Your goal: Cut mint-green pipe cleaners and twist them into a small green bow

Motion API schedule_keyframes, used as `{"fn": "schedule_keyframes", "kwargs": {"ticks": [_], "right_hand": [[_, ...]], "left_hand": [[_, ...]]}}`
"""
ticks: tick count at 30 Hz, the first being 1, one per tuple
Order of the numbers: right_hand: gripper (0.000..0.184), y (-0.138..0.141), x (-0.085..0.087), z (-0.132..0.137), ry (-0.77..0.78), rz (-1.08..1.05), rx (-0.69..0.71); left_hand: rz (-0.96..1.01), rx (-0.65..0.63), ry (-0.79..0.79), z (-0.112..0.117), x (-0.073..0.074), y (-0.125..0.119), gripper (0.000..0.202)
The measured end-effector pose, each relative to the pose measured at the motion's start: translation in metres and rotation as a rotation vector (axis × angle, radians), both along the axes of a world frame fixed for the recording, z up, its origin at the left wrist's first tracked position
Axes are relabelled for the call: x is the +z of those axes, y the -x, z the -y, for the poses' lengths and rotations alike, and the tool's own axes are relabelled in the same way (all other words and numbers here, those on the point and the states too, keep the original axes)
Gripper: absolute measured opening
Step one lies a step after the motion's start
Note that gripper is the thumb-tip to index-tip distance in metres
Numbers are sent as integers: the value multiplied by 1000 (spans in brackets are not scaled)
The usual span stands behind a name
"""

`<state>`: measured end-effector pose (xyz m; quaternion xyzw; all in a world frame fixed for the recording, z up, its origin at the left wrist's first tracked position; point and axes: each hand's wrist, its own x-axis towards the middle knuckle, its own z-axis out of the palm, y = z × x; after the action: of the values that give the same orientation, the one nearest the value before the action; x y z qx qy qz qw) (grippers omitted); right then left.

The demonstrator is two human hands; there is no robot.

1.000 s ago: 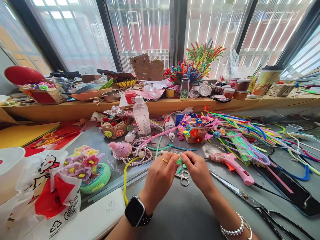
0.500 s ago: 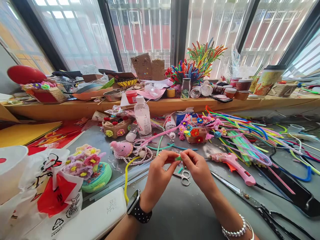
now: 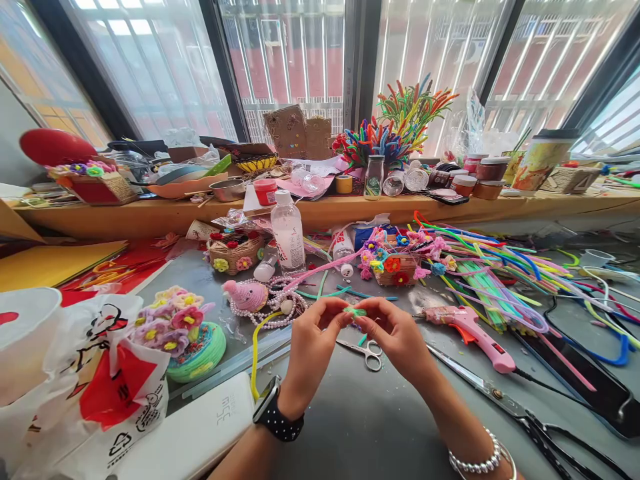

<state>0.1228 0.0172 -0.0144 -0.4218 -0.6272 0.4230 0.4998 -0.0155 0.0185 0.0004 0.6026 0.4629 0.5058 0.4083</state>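
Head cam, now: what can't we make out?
Head view throughout:
Green piece: full shape, hidden by left hand and right hand.
Large scissors: handle ends, cut off by bottom edge.
White container: left side, cut off by left edge.
Clear bottle: fine print too small.

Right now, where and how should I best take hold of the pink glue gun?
Grip the glue gun by its handle, probably from the near right: it lies on its side, nozzle pointing left toward the right hand, trigger facing the near side.

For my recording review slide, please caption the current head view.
Left hand and right hand pinch a small green piece above a grey table, near small scissors and a pink glue gun.
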Motion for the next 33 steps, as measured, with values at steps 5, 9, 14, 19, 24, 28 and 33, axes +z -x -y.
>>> {"fn": "schedule_keyframes", "kwargs": {"ticks": [5, 9, 14, 19, 24, 28, 33], "right_hand": [[17, 3, -1, 1, 44, -61, -22], [18, 4, 1, 2, 50, -78, -61], [18, 5, 3, 4, 32, -48, -64], [17, 4, 5, 3, 142, -225, -1], [14, -3, 6, -1, 416, -600, 192], [13, -6, 5, -2, 616, -750, 328], [12, -6, 4, -2, 689, -837, 412]], "left_hand": [[84, 13, 13, -1, -4, -2, 18], [166, -54, 109, -2, -2, -3, 22], [114, -76, 90, -2, 2, -2, 20], [-91, -26, -59, -2, 2, 2, 18], [-128, -64, -235, -2, 3, 3, 13], [-103, -66, -283, -1, 5, 2, 14], [-183, -17, -367, 1, 5, 1, 13]]}}
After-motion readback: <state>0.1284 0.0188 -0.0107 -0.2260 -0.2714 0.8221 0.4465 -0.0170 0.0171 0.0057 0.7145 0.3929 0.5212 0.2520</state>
